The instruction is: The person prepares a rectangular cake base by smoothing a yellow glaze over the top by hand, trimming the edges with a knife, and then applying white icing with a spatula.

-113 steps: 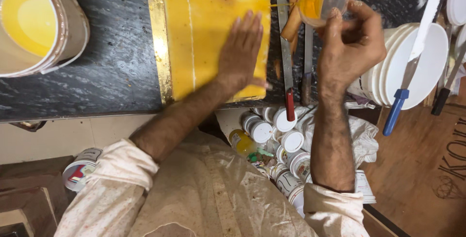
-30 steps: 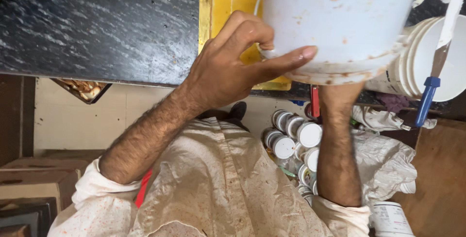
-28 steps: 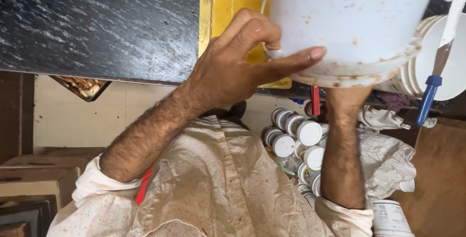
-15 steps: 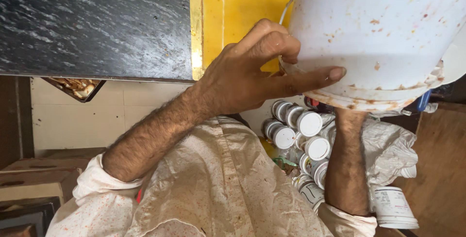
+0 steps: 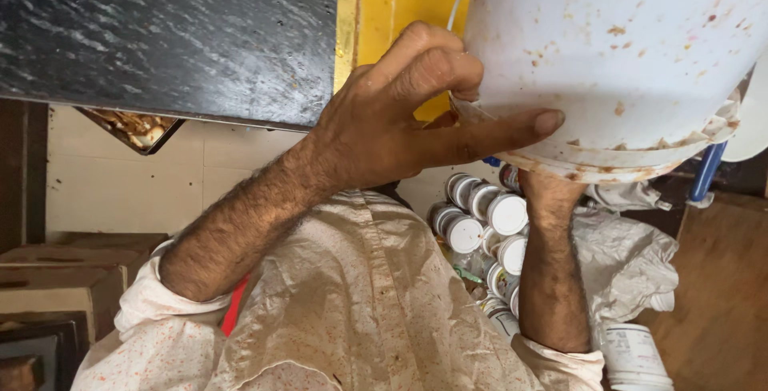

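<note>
A dark, streaked tabletop (image 5: 160, 31) fills the upper left of the view, and at its right part lies a yellow board with a gilded edge (image 5: 392, 7), partly covered from the right. Over that board and the table's near edge hangs a big white bucket (image 5: 624, 55), spattered with brownish specks and tipped so that its crusted rim faces down toward the person. The left hand (image 5: 400, 123) grasps the bucket at that rim: the thumb lies flat along the outside of the rim, the forefinger curls over the lip where the thin wire handle meets it. The right hand (image 5: 548, 191) reaches up under the bucket's lower edge and touches it from below; only the wrist and heel show, so its grip cannot be told. Below the table, between the two forearms, a cluster of small white-lidded jars (image 5: 484, 227) stands on crumpled pale cloth (image 5: 632, 271). A blue handle (image 5: 708, 171) shows just right of the bucket's rim.
</note>
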